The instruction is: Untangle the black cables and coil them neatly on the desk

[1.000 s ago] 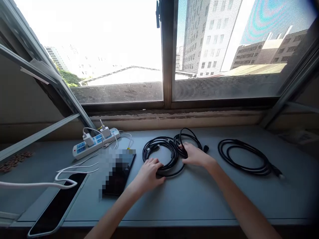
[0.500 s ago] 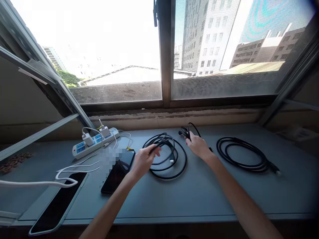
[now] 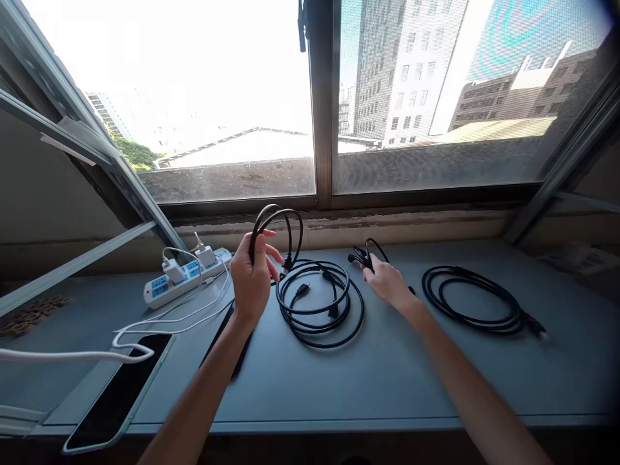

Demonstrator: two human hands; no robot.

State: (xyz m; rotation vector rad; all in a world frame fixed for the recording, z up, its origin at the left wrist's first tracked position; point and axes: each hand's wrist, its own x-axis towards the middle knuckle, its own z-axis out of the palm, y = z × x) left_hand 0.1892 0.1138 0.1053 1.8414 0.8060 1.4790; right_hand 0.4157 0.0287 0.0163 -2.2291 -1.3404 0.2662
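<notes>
My left hand (image 3: 252, 274) is raised above the desk, closed around a black cable (image 3: 301, 227) whose loops arch up over the fingers. Some of my left fingertips stick out past the loops. A plug on this cable dangles beside the fingers, near a loosely coiled black cable (image 3: 310, 312) lying mid-desk with its connectors showing. Whether the two are joined, I cannot tell. Farther right, my right hand (image 3: 387, 283) rests low, fingers closed on a small bundle of black cable (image 3: 369, 254). Part of that bundle is hidden under the palm.
Another coiled black cable (image 3: 472, 276) lies at the right. On the left are a power strip (image 3: 188, 279) with white chargers, white cords (image 3: 169, 321), a phone (image 3: 113, 400) and a dark flat device (image 3: 241, 361) partly behind my left forearm. A window (image 3: 322, 129) stands behind the desk.
My left hand has moved up and left from over the middle coil, lifting the black cable's loops. My right hand has stayed almost still on its bundle.
</notes>
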